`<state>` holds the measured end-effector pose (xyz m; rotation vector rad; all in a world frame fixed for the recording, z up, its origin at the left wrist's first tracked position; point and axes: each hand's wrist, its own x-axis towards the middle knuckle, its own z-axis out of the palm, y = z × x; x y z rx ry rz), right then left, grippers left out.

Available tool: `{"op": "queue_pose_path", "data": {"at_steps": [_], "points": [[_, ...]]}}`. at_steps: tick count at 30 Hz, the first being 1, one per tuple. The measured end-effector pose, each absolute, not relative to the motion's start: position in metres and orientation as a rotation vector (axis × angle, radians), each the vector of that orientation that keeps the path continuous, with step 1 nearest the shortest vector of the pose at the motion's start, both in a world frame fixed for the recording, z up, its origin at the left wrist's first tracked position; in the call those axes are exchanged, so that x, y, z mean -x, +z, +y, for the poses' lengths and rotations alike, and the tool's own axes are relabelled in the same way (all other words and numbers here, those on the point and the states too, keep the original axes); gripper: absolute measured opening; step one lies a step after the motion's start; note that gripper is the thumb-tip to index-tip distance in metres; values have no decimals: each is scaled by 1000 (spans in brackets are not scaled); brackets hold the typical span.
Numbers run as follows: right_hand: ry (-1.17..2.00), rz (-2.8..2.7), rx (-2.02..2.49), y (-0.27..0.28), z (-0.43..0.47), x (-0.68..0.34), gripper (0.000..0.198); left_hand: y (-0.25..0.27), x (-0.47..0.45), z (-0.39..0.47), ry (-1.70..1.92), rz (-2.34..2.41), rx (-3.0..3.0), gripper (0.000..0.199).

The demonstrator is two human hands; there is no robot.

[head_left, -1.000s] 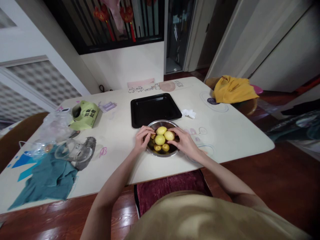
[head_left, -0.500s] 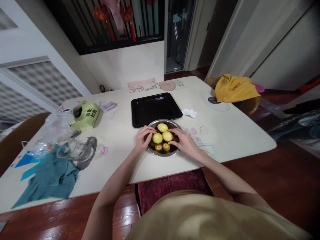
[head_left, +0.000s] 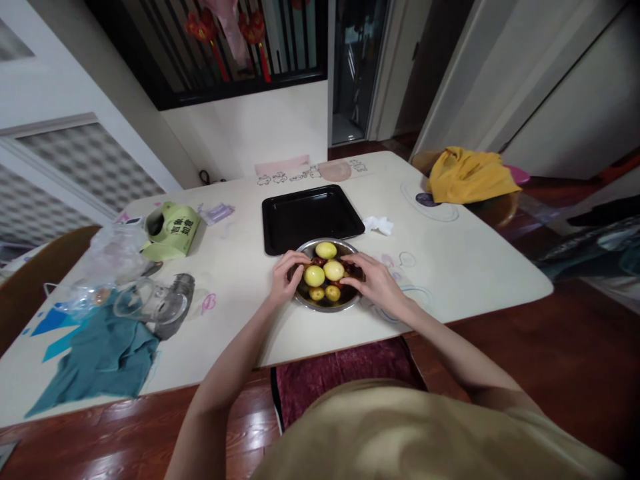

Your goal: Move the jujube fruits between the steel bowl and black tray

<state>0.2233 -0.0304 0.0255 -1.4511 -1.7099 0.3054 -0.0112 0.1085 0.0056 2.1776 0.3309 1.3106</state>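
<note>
A round metal bowl sits near the table's front edge. It holds several yellow, rounded fruits or vegetables; a pale one lies in the middle, and two smaller brownish-yellow ones are at the near side. Small dark-red pieces show between and beside them; their kind I cannot make out. My left hand is curled over the bowl's left rim, its fingertips by the yellow pieces. Over the right side, my right hand has thumb and fingers apart, with nothing visible held between them.
A black baking tray lies just behind the bowl, with crumpled white tissue at its right. To the left are a green paper box, clear plastic, a clear container and a teal cloth. Yellow cloth hangs at far right.
My right hand has drawn slightly rightward, away from the pale yellow piece, and more dark-red pieces show. My left hand stays at the rim.
</note>
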Motion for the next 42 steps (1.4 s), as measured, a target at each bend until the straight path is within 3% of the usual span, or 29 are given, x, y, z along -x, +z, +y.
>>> {"op": "queue_pose_path", "data": {"at_steps": [6,16,24,42], "points": [[269,-1678,1467,29,-15,-227,24,6,11,110,1332,198,-2246,26],[248,-1871,1457,27,38,-224,35,5,8,104,1374,71,-2417,21],[433,-1868,1380,30,31,-220,21,5,7,100,1331,126,-2359,26],[526,-1803,1358,32,23,-226,38,8,11,99,1320,172,-2260,24]]}}
